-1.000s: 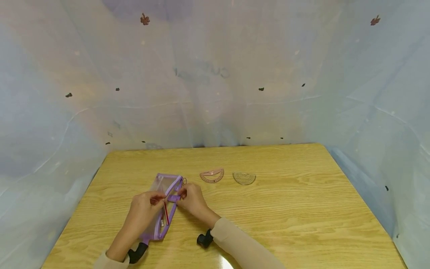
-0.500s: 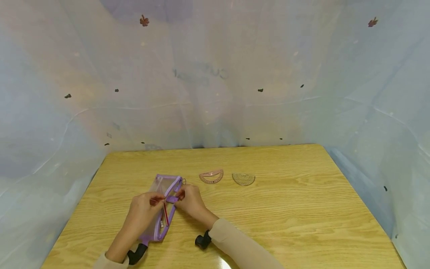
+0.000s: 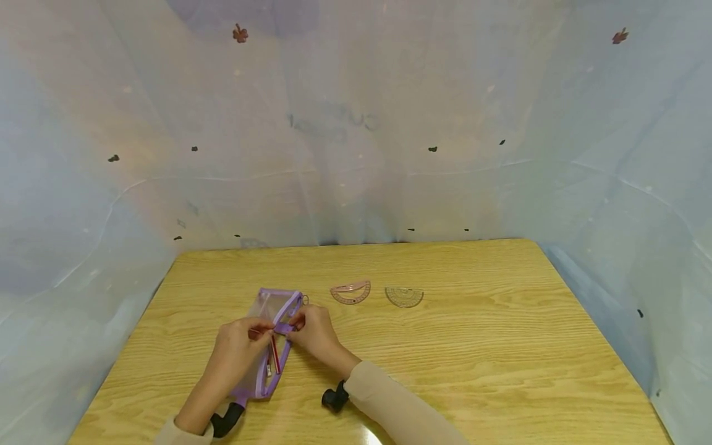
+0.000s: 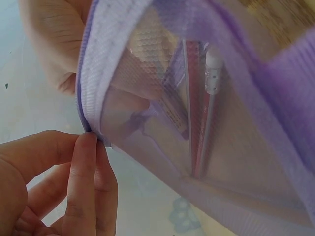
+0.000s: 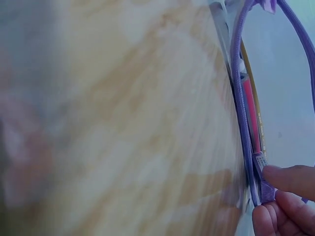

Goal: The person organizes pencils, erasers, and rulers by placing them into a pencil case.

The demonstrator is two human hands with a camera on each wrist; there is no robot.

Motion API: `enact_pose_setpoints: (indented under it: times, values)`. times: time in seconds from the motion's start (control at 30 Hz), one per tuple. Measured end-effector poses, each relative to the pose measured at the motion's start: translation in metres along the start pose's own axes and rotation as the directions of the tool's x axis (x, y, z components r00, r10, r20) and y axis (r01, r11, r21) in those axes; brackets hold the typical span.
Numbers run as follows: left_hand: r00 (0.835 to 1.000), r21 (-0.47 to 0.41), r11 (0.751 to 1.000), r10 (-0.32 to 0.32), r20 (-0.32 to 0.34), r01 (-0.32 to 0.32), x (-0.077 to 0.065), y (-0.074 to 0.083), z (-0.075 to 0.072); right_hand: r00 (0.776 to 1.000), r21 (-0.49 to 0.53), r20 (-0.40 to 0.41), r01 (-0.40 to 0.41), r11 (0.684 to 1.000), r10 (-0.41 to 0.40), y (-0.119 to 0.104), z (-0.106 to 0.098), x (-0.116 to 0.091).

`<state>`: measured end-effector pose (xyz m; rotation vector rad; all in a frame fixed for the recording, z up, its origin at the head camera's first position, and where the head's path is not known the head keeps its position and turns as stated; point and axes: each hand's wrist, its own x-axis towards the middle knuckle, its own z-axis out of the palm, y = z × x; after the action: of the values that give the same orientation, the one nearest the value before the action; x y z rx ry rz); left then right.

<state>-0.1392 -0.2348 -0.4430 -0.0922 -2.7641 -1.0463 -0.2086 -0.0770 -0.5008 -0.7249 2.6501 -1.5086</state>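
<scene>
A purple-edged see-through pencil case (image 3: 257,383) lies on the left part of the table, its zip opening parted. My left hand (image 3: 236,352) pinches the zip edge (image 4: 91,98) between thumb and fingertips. At the opening, my right hand (image 3: 317,334) pinches a small flat purple piece (image 3: 282,328) with a printed white label (image 5: 261,161); its exact kind I cannot tell. Through the mesh in the left wrist view show a white-ended pencil (image 4: 212,73) and a reddish strip (image 4: 193,98) beside it. A red length (image 3: 275,355) also shows inside the opening in the head view.
Behind the right hand lie a pink protractor (image 3: 350,293) and, to its right, a clear protractor (image 3: 404,297). The wooden table (image 3: 500,346) is bordered by a pale hanging sheet (image 3: 356,123). A metal ring (image 3: 305,300) hangs at the case's far corner.
My right hand has shifted slightly left with the purple piece, closer to the left hand's fingertips. The left hand keeps its pinch on the zip edge; the protractors have not moved.
</scene>
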Motion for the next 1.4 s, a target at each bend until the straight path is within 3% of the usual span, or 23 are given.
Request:
enact_pose_setpoints:
  times: [0.6, 0.87, 1.13, 1.4]
  values:
    - [0.999, -0.001, 0.999, 0.042, -0.012, -0.042, 0.001, -0.001, 0.000, 1.000, 0.008, -0.005, 0.004, 1.000, -0.004, -0.005, 0.004, 0.002]
    - [0.999, 0.001, 0.999, 0.034, -0.007, -0.034, 0.002, -0.001, 0.000, 0.995, 0.019, -0.048, 0.088, 0.996, -0.087, -0.004, 0.002, 0.001]
    - [0.999, 0.011, 0.999, 0.046, -0.013, -0.046, 0.002, -0.002, -0.001, 1.000, 0.037, -0.009, -0.015, 0.999, 0.015, -0.004, -0.002, 0.003]
    - [0.999, 0.017, 0.999, 0.041, -0.014, -0.041, 0.002, -0.001, -0.001, 0.998, 0.078, -0.025, -0.052, 0.996, 0.054, 0.001, -0.007, 0.003]
